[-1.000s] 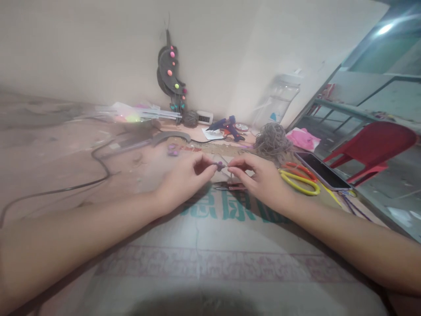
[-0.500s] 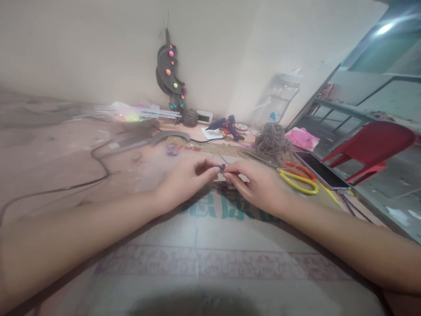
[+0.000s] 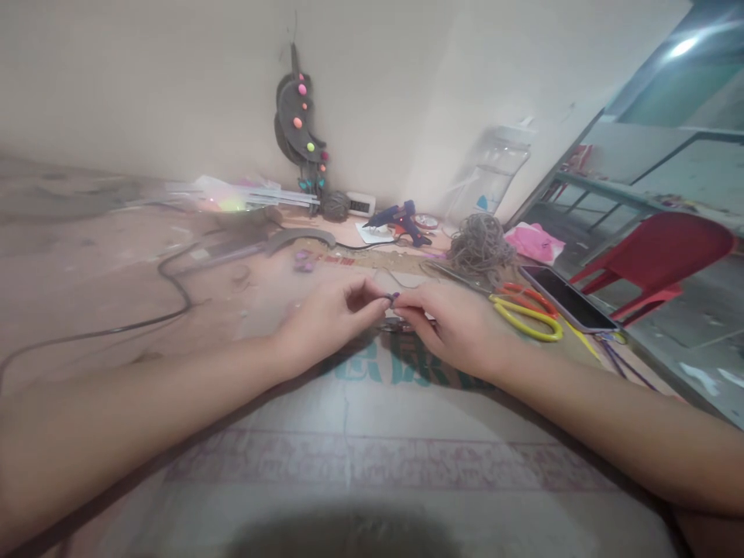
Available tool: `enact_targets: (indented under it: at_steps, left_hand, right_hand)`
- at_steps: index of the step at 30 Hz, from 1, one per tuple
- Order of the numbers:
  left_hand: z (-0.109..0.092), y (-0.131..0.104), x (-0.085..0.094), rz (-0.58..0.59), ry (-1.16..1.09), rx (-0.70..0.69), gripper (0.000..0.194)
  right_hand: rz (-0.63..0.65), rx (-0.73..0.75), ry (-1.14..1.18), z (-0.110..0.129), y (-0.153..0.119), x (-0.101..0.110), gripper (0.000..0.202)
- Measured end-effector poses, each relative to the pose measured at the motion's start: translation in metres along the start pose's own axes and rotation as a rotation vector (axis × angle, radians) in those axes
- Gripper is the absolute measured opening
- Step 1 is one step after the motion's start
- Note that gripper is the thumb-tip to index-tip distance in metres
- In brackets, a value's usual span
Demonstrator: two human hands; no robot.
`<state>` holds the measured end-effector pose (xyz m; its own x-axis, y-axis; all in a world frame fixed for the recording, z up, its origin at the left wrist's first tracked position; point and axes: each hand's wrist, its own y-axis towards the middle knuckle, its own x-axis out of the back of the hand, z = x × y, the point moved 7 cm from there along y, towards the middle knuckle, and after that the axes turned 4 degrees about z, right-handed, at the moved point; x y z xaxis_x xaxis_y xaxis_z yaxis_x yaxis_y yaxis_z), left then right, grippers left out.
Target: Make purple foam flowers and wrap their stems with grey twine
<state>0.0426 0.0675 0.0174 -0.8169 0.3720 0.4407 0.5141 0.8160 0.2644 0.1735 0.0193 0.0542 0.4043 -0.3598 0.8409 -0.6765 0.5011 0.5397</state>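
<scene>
Between the fingertips of both hands is a small purple and grey piece [image 3: 394,298], too small and blurred to name its kind. My left hand [image 3: 331,318] pinches it from the left, thumb and forefinger closed. From the right, my right hand [image 3: 450,322] pinches the same piece, its fingertips nearly touching those of the left. A thin grey strand [image 3: 388,275] runs just behind the fingertips. Under the hands lies a pale sheet [image 3: 372,418] with green lettering and a reddish patterned band. Small purple pieces [image 3: 303,261] lie beyond my left hand.
Right of my hands lie scissors [image 3: 528,319] with yellow and orange handles and a phone [image 3: 570,298]. Behind are grey yarn [image 3: 481,246], a blue glue gun [image 3: 401,220] and a clear bottle [image 3: 500,170]. A grey moon-shaped ornament [image 3: 299,120] stands against the wall. A black cord [image 3: 180,291] crosses the left.
Both hands stay pinched on the small piece, and their fingertips have drawn slightly closer, covering more of it. The view has shifted slightly.
</scene>
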Motion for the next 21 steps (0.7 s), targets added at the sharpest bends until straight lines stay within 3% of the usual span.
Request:
enact_targets:
  at_steps: [4, 12, 21]
  left_hand:
    - [0.001, 0.0, -0.002, 0.028, 0.002, -0.008, 0.018]
    - [-0.002, -0.001, -0.006, 0.063, -0.026, -0.016, 0.016]
    - [-0.002, -0.002, -0.005, 0.066, -0.065, -0.029, 0.018]
  right_hand:
    - [-0.076, -0.084, 0.084, -0.003, 0.0, 0.003, 0.009]
    - [-0.067, -0.209, 0.225, -0.007, 0.001, 0.001, 0.004]
    - [-0.02, -0.468, 0.633, -0.022, -0.003, -0.013, 0.011]
